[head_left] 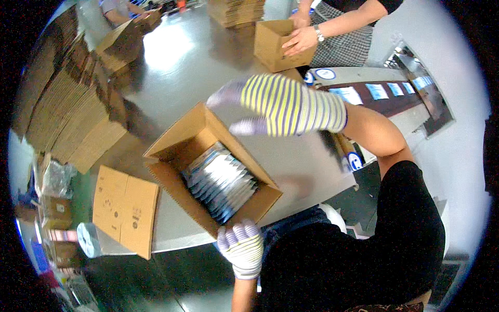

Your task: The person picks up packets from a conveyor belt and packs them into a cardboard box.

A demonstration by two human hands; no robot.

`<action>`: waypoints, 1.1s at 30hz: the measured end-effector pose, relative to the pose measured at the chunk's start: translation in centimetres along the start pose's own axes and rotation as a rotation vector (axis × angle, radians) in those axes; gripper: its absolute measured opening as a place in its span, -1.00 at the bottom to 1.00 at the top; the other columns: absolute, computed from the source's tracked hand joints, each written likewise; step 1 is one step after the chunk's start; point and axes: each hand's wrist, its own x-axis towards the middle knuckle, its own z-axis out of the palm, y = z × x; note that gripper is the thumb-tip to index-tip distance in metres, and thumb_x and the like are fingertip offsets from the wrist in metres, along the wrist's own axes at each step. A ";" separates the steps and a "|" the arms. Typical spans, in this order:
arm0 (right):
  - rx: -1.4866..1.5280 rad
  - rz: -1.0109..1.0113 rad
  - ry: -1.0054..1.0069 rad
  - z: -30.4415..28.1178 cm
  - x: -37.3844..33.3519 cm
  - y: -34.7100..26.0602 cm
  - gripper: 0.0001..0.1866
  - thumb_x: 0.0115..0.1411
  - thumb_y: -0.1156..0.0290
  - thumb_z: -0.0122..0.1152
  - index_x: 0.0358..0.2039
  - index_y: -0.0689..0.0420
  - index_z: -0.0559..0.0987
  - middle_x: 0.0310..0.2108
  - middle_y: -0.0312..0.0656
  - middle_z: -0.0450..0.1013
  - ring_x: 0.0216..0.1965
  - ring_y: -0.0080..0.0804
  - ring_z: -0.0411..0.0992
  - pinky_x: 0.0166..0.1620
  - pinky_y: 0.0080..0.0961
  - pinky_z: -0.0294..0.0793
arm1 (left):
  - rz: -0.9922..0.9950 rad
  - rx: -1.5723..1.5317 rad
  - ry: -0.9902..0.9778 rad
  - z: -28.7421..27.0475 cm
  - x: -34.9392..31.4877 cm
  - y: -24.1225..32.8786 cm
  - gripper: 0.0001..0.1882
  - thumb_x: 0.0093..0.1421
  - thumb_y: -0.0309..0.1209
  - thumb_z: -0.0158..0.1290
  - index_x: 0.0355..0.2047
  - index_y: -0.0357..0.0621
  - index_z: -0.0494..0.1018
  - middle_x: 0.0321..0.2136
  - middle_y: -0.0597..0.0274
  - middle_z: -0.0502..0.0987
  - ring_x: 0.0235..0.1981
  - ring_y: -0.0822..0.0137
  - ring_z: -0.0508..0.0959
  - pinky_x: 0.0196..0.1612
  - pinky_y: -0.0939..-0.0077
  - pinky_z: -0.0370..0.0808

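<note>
An open cardboard box (182, 205) sits at the near edge of the table, turned at an angle. Inside stands a row of several shiny silver-and-blue packets (221, 179), leaning on one another. My left hand (241, 249), in a striped glove, curls its fingers over the box's near rim. My right hand (291, 104), in a yellow, white and purple striped glove, hangs above the table by the box's far right side. Its thumb and fingers are spread apart with nothing between them, and the fingertips are blurred.
Stacks of flattened cardboard (73, 104) line the left side. A flat carton (125, 210) overhangs the near left edge. On the right runs a conveyor (369, 93) carrying blue-and-white packets. Across the table, a person's hands (301, 39) hold another box (270, 47).
</note>
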 end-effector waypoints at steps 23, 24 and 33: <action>-0.316 0.954 -0.444 -3.1 -25.6 29.5 -0.66 0.03 0.25 0.26 -0.29 0.27 0.53 -0.40 0.06 0.51 -0.32 -0.02 0.48 -0.28 -0.26 0.44 | -0.019 -0.019 0.079 1.1 0.1 -0.5 -0.72 0.07 -0.29 -0.01 -0.22 -0.12 0.33 -0.41 0.23 0.34 -0.37 0.26 0.38 0.02 0.13 0.27; -0.311 0.952 -0.445 -2.7 -25.3 29.2 -0.66 0.03 0.25 0.26 -0.29 0.27 0.53 -0.40 0.06 0.51 -0.32 -0.02 0.48 -0.28 -0.26 0.44 | -0.019 -0.015 0.075 1.1 0.2 -0.5 -0.72 0.07 -0.29 -0.01 -0.22 -0.12 0.33 -0.41 0.23 0.34 -0.37 0.26 0.38 0.02 0.13 0.27; -0.342 0.831 -0.474 0.5 -19.2 25.8 -0.72 0.01 0.26 0.23 -0.37 0.22 0.54 -0.48 0.04 0.49 -0.42 -0.03 0.45 -0.33 -0.22 0.41 | -0.023 0.014 0.077 1.4 0.1 -0.8 -0.75 0.09 -0.29 -0.03 -0.24 -0.11 0.32 -0.43 0.24 0.32 -0.38 0.27 0.37 0.02 0.13 0.27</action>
